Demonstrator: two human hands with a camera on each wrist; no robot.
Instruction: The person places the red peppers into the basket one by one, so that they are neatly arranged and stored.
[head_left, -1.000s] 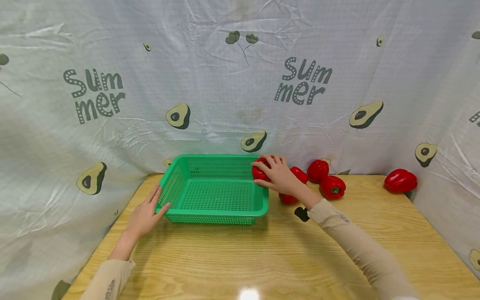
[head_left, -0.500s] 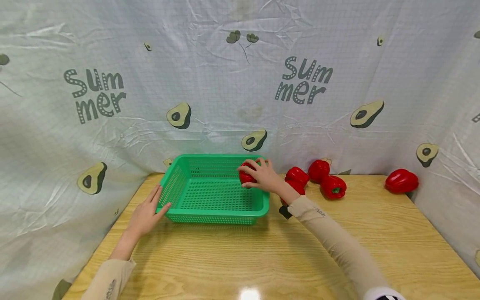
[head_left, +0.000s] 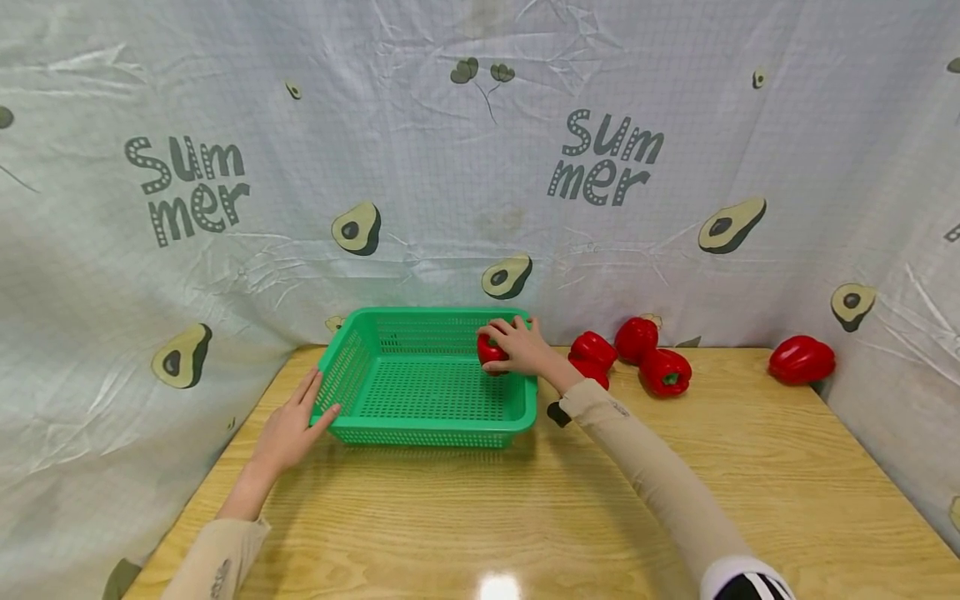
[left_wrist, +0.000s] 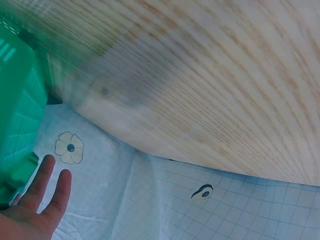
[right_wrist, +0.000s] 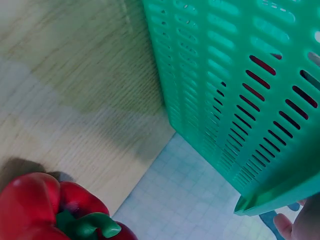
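Observation:
A green plastic basket [head_left: 427, 425] with slotted sides stands near the back of the wooden table. My left hand [head_left: 287, 432] rests at its left end, fingers straight along the outside and thumb by the front corner; the left wrist view shows two fingers [left_wrist: 60, 192] extended beside the basket wall. Over the right rim reaches my right hand [head_left: 527, 347], its fingers curled round a red bell pepper [head_left: 489, 354] inside the basket's right end. In the right wrist view, red shows through the basket slots, and only a bit of that hand [right_wrist: 305, 222] is visible.
Just right of the basket lie red bell peppers [head_left: 594, 350], partly behind my right forearm. Two more peppers [head_left: 666, 372] touch farther right, and a single pepper [head_left: 801, 360] lies near the table's right edge. A patterned cloth [head_left: 420, 167] hangs close behind the table.
My right hand has carried the red bell pepper left over the basket's right rim and into its right end. The left hand and the basket have stayed put.

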